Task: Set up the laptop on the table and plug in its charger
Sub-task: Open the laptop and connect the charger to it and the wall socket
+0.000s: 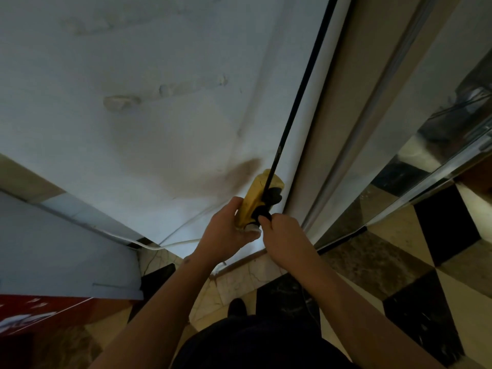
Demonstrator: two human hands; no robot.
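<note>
The black plug [262, 212] sits at the near end of a yellow power strip [257, 199], low against the white wall [133, 102] — prob. the charger's plug, tho the view is dim and I can't tell if it's fully seated. The right hand [282, 239] pinches the plug with curled fingers; the left hand [226, 233] wraps round the strip's lower end and steadies it. A second black plug [274, 195] is in the next socket up, and a black cable [300, 83] runs up past it along the wall. A thin white cord [170, 242] trails off left along the floor [415, 262]. No laptop in view.

Risks: pins misaligned w/ the socket, so pushing bends them or leaves a half-seated plug; the strip twists if the left hand's grip slips; the neighbouring plug gets knocked loose, since it's just beside.
</note>
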